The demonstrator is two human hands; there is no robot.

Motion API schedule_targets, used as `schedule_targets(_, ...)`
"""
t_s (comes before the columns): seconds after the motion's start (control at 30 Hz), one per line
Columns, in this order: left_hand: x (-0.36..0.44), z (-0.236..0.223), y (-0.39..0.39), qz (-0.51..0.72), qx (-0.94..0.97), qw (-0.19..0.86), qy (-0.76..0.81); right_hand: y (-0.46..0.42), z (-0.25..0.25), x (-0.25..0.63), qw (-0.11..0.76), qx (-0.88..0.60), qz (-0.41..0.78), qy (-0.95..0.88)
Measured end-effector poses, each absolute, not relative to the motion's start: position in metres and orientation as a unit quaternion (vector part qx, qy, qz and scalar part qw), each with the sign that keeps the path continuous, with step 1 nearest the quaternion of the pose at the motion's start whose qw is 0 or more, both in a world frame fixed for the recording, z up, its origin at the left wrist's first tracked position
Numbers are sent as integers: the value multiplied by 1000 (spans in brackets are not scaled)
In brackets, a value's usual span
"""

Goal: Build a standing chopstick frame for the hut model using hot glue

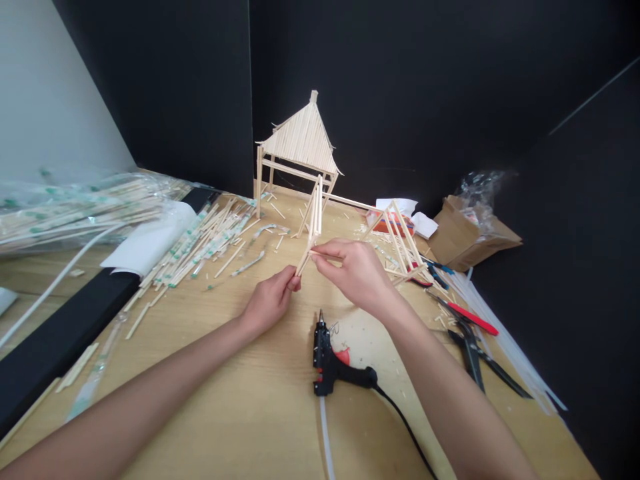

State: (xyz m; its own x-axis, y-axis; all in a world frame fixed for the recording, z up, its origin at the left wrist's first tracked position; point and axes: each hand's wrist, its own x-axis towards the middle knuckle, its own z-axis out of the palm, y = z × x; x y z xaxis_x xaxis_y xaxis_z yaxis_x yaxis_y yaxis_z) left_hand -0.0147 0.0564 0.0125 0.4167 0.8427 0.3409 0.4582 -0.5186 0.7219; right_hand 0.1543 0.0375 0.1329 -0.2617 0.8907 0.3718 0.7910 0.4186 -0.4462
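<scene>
My left hand (273,298) pinches the lower end of a small frame of glued wooden sticks (314,213) that rises upright above the table. My right hand (350,270) is closed on a thin stick (320,253) laid across the base of that frame. A black hot glue gun (330,363) lies on the wooden table (235,393) just below my hands, nozzle pointing away. Behind the frame stands a stick-built model hut (300,143) with a thatched roof.
A second stick frame (403,243) lies to the right near red-handled pliers (467,320) and black cutters (473,353). Loose chopsticks and wrappers (200,243) spread at left, bagged chopsticks (65,207) beyond. A cardboard box (463,237) sits at back right. Clear glue sticks (505,340) line the right edge.
</scene>
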Motion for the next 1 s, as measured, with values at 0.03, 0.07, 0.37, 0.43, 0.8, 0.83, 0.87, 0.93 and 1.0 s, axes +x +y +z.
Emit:
schedule_targets(0.03, -15, 13, 56, 353, 797, 272, 408, 37, 133, 154, 294, -532, 84, -790)
schedule_targets(0.07, -15, 13, 56, 353, 797, 272, 408, 37, 133, 155, 296, -531, 84, -789)
schedule_targets(0.37, -15, 10, 57, 352, 797, 273, 407, 36, 137, 153, 284, -533, 61, -795)
schedule_targets(0.43, -15, 10, 58, 352, 797, 274, 407, 35, 138, 153, 279, -532, 58, -798)
schedule_targets(0.8, -14, 13, 54, 352, 790, 286, 413, 35, 135, 155, 269, -520, 74, -807)
schedule_targets(0.83, -15, 12, 54, 353, 789, 288, 412, 34, 135, 155, 266, -515, 71, -812)
schedule_targets(0.87, -15, 12, 54, 354, 789, 289, 412, 34, 136, 155, 262, -511, 67, -816)
schedule_targets(0.93, -15, 12, 54, 355, 788, 291, 410, 33, 136, 155, 257, -506, 60, -821)
schedule_targets(1.0, -15, 12, 54, 356, 787, 294, 409, 33, 137, 154, 253, -506, 56, -823)
